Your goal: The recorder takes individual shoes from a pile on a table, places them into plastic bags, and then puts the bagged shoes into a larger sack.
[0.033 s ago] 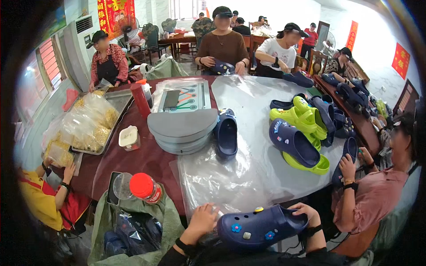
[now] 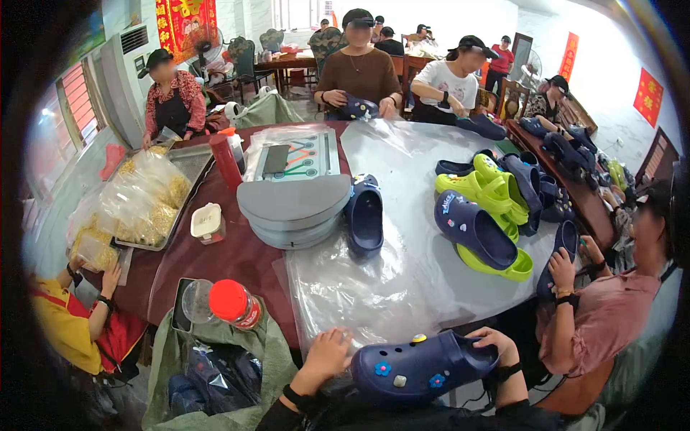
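Note:
My right hand [image 2: 496, 345] grips a navy clog [image 2: 420, 368] by its heel opening, above the near table edge. Blue flower charms, a pale charm and a yellow one decorate the clog. To the left of its toe, my left hand [image 2: 327, 357] lies over clear plastic bags [image 2: 359, 294] at the table edge, fingers stretched; its fingertips are partly hidden. Another navy clog [image 2: 365, 223] stands beyond the bags, beside a stack of grey half-round pads [image 2: 291, 215].
Navy and lime-green clogs [image 2: 467, 188] are heaped at the right. A red-lidded jar [image 2: 230, 305] stands by a green sack [image 2: 277, 359] holding bagged dark clogs. Bags of yellowish pieces [image 2: 136, 208] fill a tray at left. A person in pink [image 2: 604, 316] sits close on my right.
My left hand has shifted very slightly, and a pale glint by its fingertips is gone. The clog in my right hand stays put.

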`<state>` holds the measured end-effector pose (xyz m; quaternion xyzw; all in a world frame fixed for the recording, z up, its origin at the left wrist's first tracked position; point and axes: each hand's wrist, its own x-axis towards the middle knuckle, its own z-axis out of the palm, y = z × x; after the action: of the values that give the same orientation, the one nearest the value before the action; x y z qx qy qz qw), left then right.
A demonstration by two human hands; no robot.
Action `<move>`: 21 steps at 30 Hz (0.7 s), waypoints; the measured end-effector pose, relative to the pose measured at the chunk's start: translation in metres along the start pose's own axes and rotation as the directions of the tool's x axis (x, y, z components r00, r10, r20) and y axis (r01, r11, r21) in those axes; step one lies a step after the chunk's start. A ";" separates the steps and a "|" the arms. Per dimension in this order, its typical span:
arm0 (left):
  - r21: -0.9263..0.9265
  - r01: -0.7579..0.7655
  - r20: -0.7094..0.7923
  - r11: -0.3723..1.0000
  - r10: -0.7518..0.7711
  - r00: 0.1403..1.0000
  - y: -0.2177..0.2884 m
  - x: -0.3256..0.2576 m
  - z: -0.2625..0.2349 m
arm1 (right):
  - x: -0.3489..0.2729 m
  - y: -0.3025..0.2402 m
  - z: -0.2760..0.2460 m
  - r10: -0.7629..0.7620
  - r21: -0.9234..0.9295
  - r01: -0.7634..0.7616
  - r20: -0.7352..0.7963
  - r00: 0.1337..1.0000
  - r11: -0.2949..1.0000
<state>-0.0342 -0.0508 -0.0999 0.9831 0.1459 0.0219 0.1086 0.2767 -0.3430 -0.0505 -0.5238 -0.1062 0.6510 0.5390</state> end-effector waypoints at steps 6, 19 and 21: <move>-0.176 -0.034 -0.222 0.984 -0.006 0.975 0.013 0.012 -0.025 | 0.002 0.009 -0.012 -0.013 0.033 0.015 -0.061 0.998 0.999; -0.383 0.078 -0.528 0.921 -0.287 0.799 0.022 0.010 -0.045 | -0.013 0.015 0.006 0.061 0.093 -0.057 -0.047 0.997 0.994; -0.470 0.046 -0.516 0.882 -0.316 0.796 0.024 0.010 -0.045 | -0.018 0.015 0.018 0.000 0.068 0.007 -0.108 0.994 0.998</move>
<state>-0.0213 -0.0606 -0.0502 0.8605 0.2590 0.3405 0.2767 0.2513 -0.3560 -0.0430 -0.5394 -0.0555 0.6241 0.5626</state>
